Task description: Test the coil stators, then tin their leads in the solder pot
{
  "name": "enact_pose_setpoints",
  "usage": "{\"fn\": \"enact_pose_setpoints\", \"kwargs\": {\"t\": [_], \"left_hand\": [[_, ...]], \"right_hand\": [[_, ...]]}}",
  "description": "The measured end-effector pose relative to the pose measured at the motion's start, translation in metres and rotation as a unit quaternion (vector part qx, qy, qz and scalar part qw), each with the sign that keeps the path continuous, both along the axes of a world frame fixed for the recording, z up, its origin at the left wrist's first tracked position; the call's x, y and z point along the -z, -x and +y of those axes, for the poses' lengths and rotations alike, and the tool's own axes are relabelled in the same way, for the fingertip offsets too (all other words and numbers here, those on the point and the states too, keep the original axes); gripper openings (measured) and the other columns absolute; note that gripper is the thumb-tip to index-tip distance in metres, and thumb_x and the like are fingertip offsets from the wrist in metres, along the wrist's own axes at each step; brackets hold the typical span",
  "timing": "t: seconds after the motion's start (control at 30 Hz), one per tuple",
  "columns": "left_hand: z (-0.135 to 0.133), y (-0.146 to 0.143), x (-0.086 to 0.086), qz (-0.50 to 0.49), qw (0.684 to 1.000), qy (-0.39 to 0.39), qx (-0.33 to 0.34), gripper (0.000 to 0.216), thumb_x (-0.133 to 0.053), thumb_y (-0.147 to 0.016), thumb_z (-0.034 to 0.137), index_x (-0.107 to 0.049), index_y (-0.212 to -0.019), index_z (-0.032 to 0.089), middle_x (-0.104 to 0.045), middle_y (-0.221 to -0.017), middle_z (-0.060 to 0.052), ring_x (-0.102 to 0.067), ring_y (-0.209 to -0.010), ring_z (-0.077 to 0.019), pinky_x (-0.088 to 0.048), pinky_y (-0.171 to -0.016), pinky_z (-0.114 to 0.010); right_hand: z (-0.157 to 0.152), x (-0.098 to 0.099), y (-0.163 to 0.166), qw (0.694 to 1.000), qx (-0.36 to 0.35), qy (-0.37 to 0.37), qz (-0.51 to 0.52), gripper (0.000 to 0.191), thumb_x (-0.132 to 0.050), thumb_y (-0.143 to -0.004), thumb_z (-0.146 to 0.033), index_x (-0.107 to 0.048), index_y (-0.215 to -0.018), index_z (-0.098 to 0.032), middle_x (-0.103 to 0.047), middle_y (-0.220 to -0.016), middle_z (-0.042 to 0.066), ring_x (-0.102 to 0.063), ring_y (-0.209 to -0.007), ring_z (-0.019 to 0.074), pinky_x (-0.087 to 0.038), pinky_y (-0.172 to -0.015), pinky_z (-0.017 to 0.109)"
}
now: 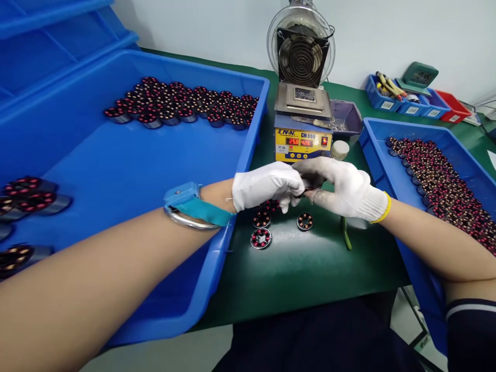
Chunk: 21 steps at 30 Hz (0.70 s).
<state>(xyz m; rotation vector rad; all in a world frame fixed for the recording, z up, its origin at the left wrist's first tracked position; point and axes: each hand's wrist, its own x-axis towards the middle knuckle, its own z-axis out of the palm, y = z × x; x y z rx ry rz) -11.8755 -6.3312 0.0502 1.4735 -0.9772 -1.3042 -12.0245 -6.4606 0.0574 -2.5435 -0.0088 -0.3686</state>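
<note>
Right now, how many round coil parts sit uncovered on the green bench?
3: the front coil part, the rear coil part just behind it, and the right coil part, apart from them. Other coil parts show partly beneath the left hand; more may be hidden.

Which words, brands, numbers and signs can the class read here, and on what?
"CM 55", last digit unclear: blue-and-yellow boxy metal unit; its logo is uncertain.
"258", decimal point unclear: left red display.
"426": right red display.
"01": small white label; characters above blurred.
Too blurred: dark-green plastic clock, white labels on small plastic bins.
</note>
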Motion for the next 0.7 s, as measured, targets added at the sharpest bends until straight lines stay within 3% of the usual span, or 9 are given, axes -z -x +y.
{"fn": "enact_pose_setpoints", "kwargs": {"t": [0.03, 0.1, 0.17, 0.23, 0.33, 0.47, 0.57, 0.63, 0.7], "left_hand": [[-0.001, 0.001, 0.001, 0.000, 0.999, 0.041, -0.024, 0.012, -0.060, -0.058, 0.023, -0.066, -0.063, 0.014, -0.066, -0.065, -0.007, -0.063, -0.057, -0.0183, -0.053, -0.053, -0.030], [-0.001, 0.003, 0.005, -0.038, 0.985, 0.149, -0.074, 0.046, -0.062, -0.056, 0.020, -0.070, -0.101, 0.016, -0.072, -0.102, -0.010, -0.070, -0.085, -0.0230, -0.059, -0.071, -0.033], [-0.001, 0.008, 0.009, -0.146, 0.961, 0.216, -0.092, 0.084, -0.063, -0.055, 0.016, -0.054, -0.138, 0.019, -0.061, -0.136, -0.013, -0.066, -0.110, -0.0268, -0.058, -0.088, -0.036], [0.001, 0.014, 0.012, -0.280, 0.930, 0.211, -0.107, 0.093, -0.061, -0.059, 0.015, -0.040, -0.150, 0.017, -0.053, -0.146, -0.014, -0.062, -0.119, -0.0279, -0.052, -0.101, -0.038], [0.002, 0.021, 0.011, -0.404, 0.886, 0.174, -0.146, 0.071, -0.058, -0.070, 0.019, -0.053, -0.141, 0.013, -0.064, -0.133, -0.011, -0.064, -0.116, -0.0259, -0.046, -0.108, -0.037], [0.002, 0.020, 0.007, -0.411, 0.885, 0.127, -0.178, 0.029, -0.059, -0.078, 0.031, -0.074, -0.099, 0.017, -0.074, -0.086, -0.003, -0.069, -0.083, -0.0207, -0.054, -0.084, -0.031], [0.004, 0.015, 0.002, -0.394, 0.898, 0.101, -0.166, 0.019, -0.061, -0.075, 0.033, -0.068, -0.067, 0.017, -0.065, -0.062, 0.000, -0.060, -0.061, -0.0161, -0.049, -0.066, -0.028], [0.006, 0.012, -0.001, -0.366, 0.919, 0.100, -0.107, 0.016, -0.061, -0.069, 0.028, -0.062, -0.057, 0.017, -0.060, -0.055, 0.001, -0.056, -0.057, -0.0144, -0.045, -0.060, -0.027], [0.006, 0.009, -0.003, -0.341, 0.929, 0.107, -0.095, 0.015, -0.061, -0.065, 0.025, -0.058, -0.053, 0.017, -0.057, -0.053, 0.001, -0.054, -0.056, -0.0138, -0.043, -0.057, -0.027]], "right_hand": [[-0.002, 0.002, -0.002, 0.999, 0.026, -0.022, -0.008, 0.052, -0.064, -0.076, -0.019, -0.062, -0.128, -0.021, -0.069, -0.114, 0.004, -0.068, -0.091, 0.0199, -0.058, -0.084, 0.036], [-0.007, 0.008, -0.007, 0.994, 0.072, -0.069, -0.034, 0.054, -0.066, -0.074, -0.019, -0.061, -0.127, -0.019, -0.070, -0.110, 0.005, -0.068, -0.082, 0.0191, -0.060, -0.077, 0.036], [-0.012, 0.014, -0.011, 0.988, 0.089, -0.112, -0.059, 0.055, -0.065, -0.073, -0.019, -0.060, -0.128, -0.018, -0.071, -0.108, 0.006, -0.067, -0.076, 0.0182, -0.060, -0.072, 0.035], [-0.015, 0.018, -0.014, 0.982, 0.095, -0.144, -0.076, 0.053, -0.065, -0.073, -0.019, -0.059, -0.126, -0.018, -0.071, -0.107, 0.006, -0.068, -0.077, 0.0189, -0.061, -0.071, 0.035], [-0.014, 0.020, -0.013, 0.977, 0.102, -0.164, -0.094, 0.049, -0.066, -0.073, -0.019, -0.060, -0.122, -0.018, -0.071, -0.101, 0.006, -0.069, -0.083, 0.0203, -0.061, -0.076, 0.036], [-0.012, 0.019, -0.011, 0.975, 0.118, -0.161, -0.102, 0.049, -0.066, -0.073, -0.019, -0.060, -0.122, -0.017, -0.071, -0.097, 0.006, -0.069, -0.082, 0.0200, -0.061, -0.077, 0.038], [-0.015, 0.020, -0.013, 0.967, 0.139, -0.186, -0.102, 0.048, -0.068, -0.072, -0.021, -0.061, -0.119, -0.018, -0.070, -0.099, 0.007, -0.069, -0.084, 0.0213, -0.062, -0.078, 0.039], [-0.018, 0.020, -0.015, 0.957, 0.159, -0.224, -0.098, 0.046, -0.070, -0.071, -0.024, -0.062, -0.116, -0.018, -0.069, -0.097, 0.007, -0.070, -0.084, 0.0221, -0.062, -0.078, 0.040], [-0.020, 0.018, -0.017, 0.942, 0.171, -0.275, -0.089, 0.044, -0.071, -0.071, -0.027, -0.062, -0.113, -0.018, -0.070, -0.096, 0.007, -0.070, -0.085, 0.0221, -0.062, -0.077, 0.039]]}}
